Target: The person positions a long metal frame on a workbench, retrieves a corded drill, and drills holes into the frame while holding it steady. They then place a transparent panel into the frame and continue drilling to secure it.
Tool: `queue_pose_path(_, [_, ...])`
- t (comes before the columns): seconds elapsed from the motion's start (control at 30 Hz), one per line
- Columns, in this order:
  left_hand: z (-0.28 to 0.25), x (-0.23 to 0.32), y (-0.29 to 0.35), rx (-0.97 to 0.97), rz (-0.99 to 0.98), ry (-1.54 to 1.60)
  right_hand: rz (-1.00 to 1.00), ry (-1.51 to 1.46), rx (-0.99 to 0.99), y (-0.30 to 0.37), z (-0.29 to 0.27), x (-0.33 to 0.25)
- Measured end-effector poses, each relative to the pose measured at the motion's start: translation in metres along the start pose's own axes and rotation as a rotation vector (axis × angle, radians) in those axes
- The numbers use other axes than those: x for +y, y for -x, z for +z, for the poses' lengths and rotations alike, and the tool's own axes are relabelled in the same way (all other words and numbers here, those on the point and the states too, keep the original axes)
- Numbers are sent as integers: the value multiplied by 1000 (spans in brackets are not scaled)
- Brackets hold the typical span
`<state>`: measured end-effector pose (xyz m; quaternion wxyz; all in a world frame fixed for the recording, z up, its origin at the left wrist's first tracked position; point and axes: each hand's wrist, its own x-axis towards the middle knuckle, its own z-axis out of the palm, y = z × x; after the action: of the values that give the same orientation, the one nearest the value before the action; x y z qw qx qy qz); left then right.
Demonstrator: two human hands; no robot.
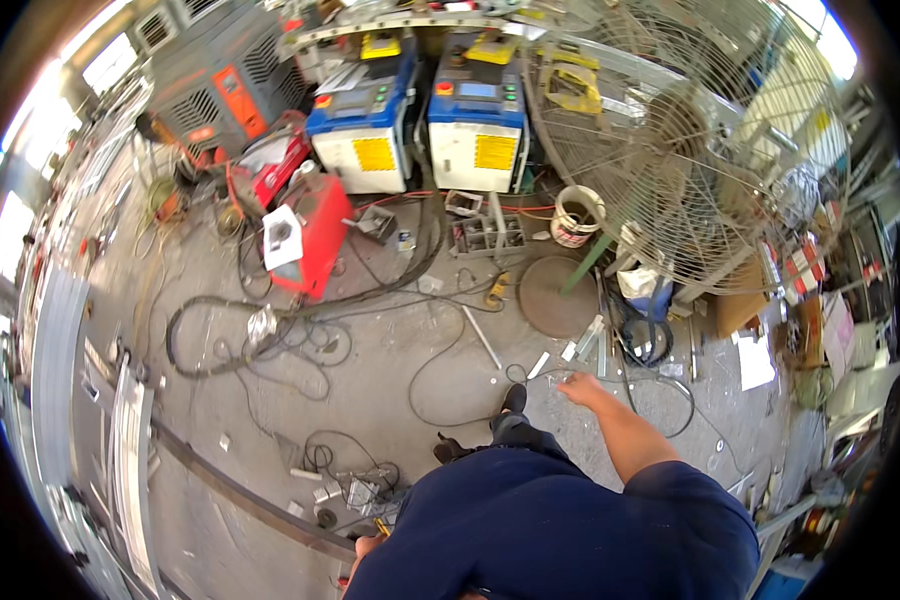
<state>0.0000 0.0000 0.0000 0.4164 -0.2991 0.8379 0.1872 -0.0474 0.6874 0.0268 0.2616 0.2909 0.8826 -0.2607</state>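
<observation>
My right hand [578, 390] reaches out over the floor with its fingers drawn together. A thin cable [540, 376] runs close by its fingertips; whether anything is pinched there is too small to tell. Low beside my body, my left hand [368, 546] is mostly hidden by my dark blue shirt. It looks closed, with small yellow and red parts of something showing around it. Just left of it lies the end of a long dark metal bar [260, 500]. Short pale metal strips [538, 365] lie on the floor near my right hand.
Loose cables [320, 320] loop across the floor. Ahead stand a red machine [315, 235], two blue-and-white machines [360, 150], a bucket [576, 218] and a large caged fan [670, 140] on a round base [560, 300]. Long metal profiles [130, 460] line the left side.
</observation>
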Motion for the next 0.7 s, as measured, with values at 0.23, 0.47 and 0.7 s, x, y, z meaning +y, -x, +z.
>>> queue_pose_path(0.23, [-36,-34,-16,-27,57,370,40,101,-421,36,46,-53])
queue_pose_path(0.47, [-89,18,34,-21,11,672,125,251,-388,-34,34,-95])
queue_pose_path(0.7, [-73,-70,-50,122,211,-282,-145,-93,-228,-191,44,-275])
